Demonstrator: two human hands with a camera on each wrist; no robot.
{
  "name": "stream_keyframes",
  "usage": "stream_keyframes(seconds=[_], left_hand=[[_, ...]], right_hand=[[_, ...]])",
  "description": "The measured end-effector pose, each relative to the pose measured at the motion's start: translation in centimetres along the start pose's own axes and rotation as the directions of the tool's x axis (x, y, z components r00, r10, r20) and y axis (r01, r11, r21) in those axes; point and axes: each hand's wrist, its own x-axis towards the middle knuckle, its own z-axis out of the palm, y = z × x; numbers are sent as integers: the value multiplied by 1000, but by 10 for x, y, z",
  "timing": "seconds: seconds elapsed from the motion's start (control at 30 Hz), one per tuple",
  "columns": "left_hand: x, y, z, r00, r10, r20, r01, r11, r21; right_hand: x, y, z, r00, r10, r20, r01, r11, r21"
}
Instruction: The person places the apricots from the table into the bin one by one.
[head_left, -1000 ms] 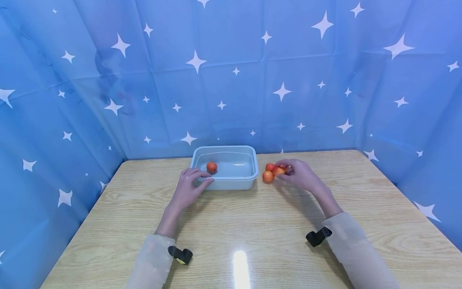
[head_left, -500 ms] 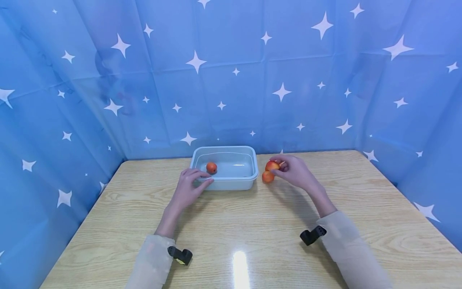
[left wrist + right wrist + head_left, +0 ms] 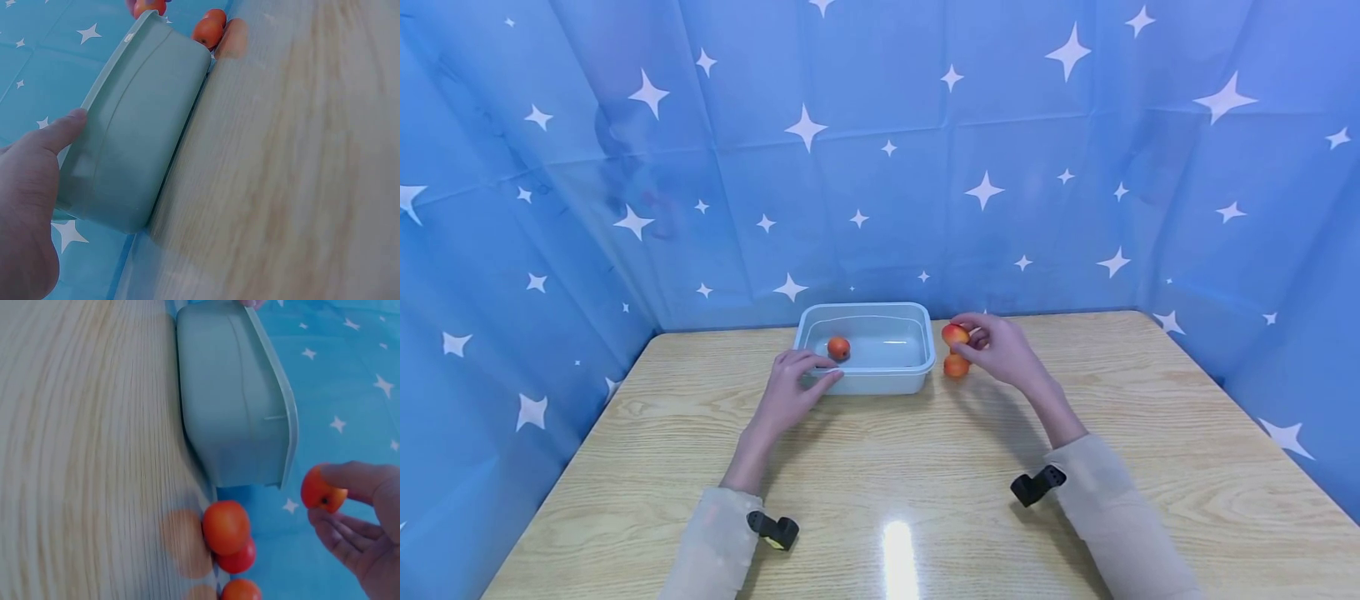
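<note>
A pale blue plastic box (image 3: 887, 382) stands near the table's far edge with one small red-orange fruit (image 3: 838, 348) inside, towards the left. My left hand (image 3: 790, 387) grips its near-left rim, the thumb (image 3: 69, 128) on the outer side and the other fingers over the edge. Just right of the box, my right hand (image 3: 1003, 350) pinches a red-orange fruit (image 3: 323, 489) between thumb and fingers, raised off the table. Below it another such fruit (image 3: 956, 367) rests on the wood. The right wrist view also shows a redder fruit (image 3: 239, 556) touching a paler one (image 3: 226, 527).
A further fruit (image 3: 241, 591) is cut by the lower edge of the right wrist view. The wooden table (image 3: 880, 467) reaches to a blue curtain (image 3: 880, 183) with white stars, close behind the box. Small black cameras (image 3: 1037, 485) sit on both sleeves.
My right hand has lifted one fruit from the group and carried it left and up, towards the box's right side. The left hand and the box have stayed in place.
</note>
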Motion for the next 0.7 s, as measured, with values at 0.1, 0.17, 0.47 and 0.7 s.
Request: stream_keyframes(seconds=[0.1, 0.17, 0.47, 0.7], left_hand=[[0, 0, 0, 1000, 1, -1, -1, 1000, 3], [0, 0, 0, 1000, 4, -2, -4, 1000, 5], [-1, 0, -1, 1000, 7, -5, -7, 1000, 4], [0, -1, 0, 1000, 22, -6, -22, 1000, -1]], right_hand=[[1, -3, 2, 1000, -12, -2, 12, 1000, 12], [2, -6, 4, 1000, -17, -5, 17, 1000, 21], [8, -18, 16, 1000, -23, 5, 22, 996, 81], [13, -25, 27, 997, -72, 13, 71, 991, 111]])
